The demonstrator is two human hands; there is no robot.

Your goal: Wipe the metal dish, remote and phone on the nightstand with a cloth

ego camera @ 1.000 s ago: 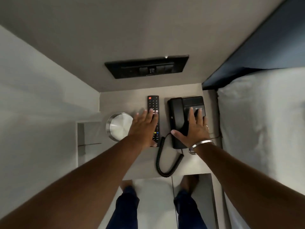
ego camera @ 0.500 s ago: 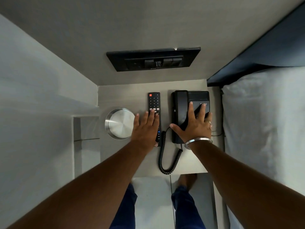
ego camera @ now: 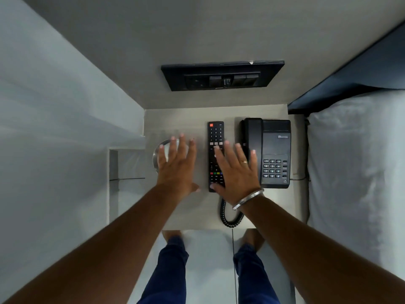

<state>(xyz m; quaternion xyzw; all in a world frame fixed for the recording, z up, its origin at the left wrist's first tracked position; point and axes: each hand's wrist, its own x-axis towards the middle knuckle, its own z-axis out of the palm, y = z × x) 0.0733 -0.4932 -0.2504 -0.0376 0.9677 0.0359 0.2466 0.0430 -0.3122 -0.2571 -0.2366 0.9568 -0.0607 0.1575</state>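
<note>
The round metal dish [ego camera: 156, 157] sits at the left of the nightstand [ego camera: 175, 119], mostly hidden under my left hand [ego camera: 178, 166], which is spread flat over it and blurred. A black remote [ego camera: 215, 137] lies in the middle, pointing away from me. My right hand [ego camera: 235, 172] is open with fingers apart, lying across the remote's right edge and the phone's handset. The black desk phone [ego camera: 275, 150] stands at the right, its coiled cord [ego camera: 229, 218] looping toward the front edge. No cloth is visible.
A black switch panel [ego camera: 222, 76] is set in the wall behind the nightstand. A white bed [ego camera: 355, 172] borders the right side and a pale wall the left. My legs and feet [ego camera: 173, 238] stand on the tiled floor below the front edge.
Both hands slid left: the left from the remote onto the metal dish, the right from the phone's keypad to between remote and handset. The view moved closer.
</note>
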